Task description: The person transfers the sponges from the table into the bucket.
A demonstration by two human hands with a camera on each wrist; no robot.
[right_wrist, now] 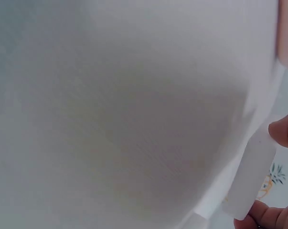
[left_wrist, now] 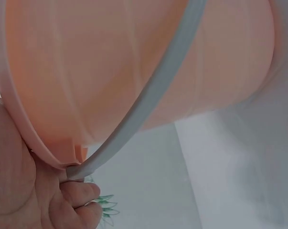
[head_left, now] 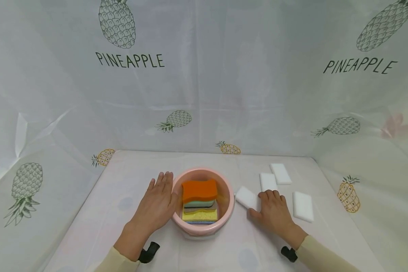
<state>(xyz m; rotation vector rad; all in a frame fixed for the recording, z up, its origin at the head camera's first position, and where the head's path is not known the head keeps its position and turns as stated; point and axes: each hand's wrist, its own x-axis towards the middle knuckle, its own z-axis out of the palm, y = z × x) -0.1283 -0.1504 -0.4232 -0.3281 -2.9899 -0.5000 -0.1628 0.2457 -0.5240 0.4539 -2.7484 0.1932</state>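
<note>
Head view overlooks table; wrist views press close, sharing its bucket [head_left: 224, 211]

Soft, even, bright light with faint shadows; both wrist views are blurred close-ups.

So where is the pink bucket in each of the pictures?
Head view: the pink bucket sits low in the middle, between the two hands, with stacked sponges inside.
Left wrist view: the bucket's wall fills the top, very close, with its pale handle slanting across.
Right wrist view: maybe just a pinkish sliver at the top right edge; too blurry to tell.
Shared landmark: the left hand, against the bucket's rim in both views.
</note>
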